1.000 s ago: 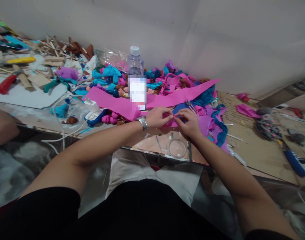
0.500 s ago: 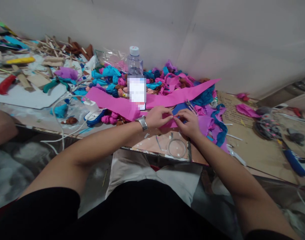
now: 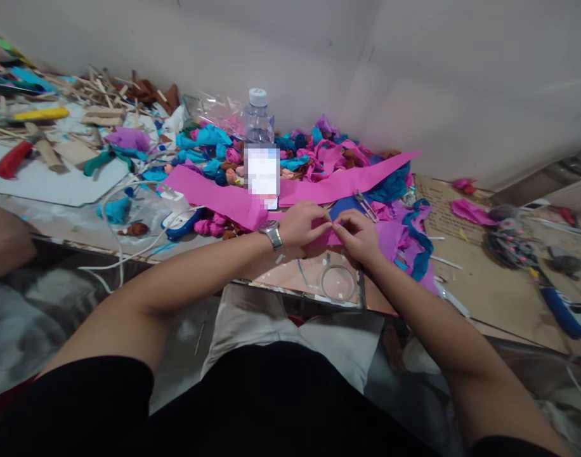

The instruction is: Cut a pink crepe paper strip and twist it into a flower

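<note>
My left hand (image 3: 304, 225), with a metal watch (image 3: 271, 235) on its wrist, pinches the edge of a pink piece of crepe paper (image 3: 329, 238). Fingertip to fingertip with it, my right hand (image 3: 359, 235) is closed on the same paper. Most of that piece is hidden behind the fingers. Just beyond my hands, a long pink crepe paper strip (image 3: 338, 186) stretches across the table, partly behind a phone (image 3: 262, 174) with a blurred screen. Scissors or a similar metal tool (image 3: 365, 206) lie beyond my right hand. A clear tape ring (image 3: 338, 282) rests near the table's front edge.
A clear bottle (image 3: 259, 120) stands behind the phone amid crumpled coloured paper. On the left are a blue-and-white power strip (image 3: 181, 223) with a white cable, red-handled pliers (image 3: 14, 160) and wood scraps. Cardboard (image 3: 462, 254) covers the right side. Another person's arm (image 3: 7, 241) shows at far left.
My fingers have shifted very slightly at the pink paper and still pinch it. The whole view has moved a little; the other things lie as before.
</note>
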`<state>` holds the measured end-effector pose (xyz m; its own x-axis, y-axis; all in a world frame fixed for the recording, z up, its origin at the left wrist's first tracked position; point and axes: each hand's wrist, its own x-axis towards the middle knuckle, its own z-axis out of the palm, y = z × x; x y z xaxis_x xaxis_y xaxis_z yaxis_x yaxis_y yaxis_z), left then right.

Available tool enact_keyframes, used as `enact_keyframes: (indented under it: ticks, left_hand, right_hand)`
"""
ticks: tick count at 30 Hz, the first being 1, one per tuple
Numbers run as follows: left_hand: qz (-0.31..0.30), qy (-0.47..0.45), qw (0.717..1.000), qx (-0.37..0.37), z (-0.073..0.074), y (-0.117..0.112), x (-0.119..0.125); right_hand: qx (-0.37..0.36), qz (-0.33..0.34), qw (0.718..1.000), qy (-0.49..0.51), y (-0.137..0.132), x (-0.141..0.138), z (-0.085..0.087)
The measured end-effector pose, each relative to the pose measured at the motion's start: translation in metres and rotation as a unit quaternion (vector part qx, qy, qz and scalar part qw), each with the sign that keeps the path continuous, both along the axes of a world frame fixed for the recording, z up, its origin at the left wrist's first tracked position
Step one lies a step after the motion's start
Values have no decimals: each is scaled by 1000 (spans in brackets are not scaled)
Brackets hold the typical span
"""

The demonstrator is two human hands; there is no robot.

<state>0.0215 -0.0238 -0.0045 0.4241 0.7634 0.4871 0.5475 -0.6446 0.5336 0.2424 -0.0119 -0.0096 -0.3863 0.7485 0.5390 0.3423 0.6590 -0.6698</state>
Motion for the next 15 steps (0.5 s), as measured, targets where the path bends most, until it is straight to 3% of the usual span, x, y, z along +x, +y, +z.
enact_keyframes:
  ticks: [15]
  left_hand:
    - [7, -12, 1000, -9, 1, 0, 2]
  right_hand:
    - [-71, -11, 997, 37, 12, 3, -11]
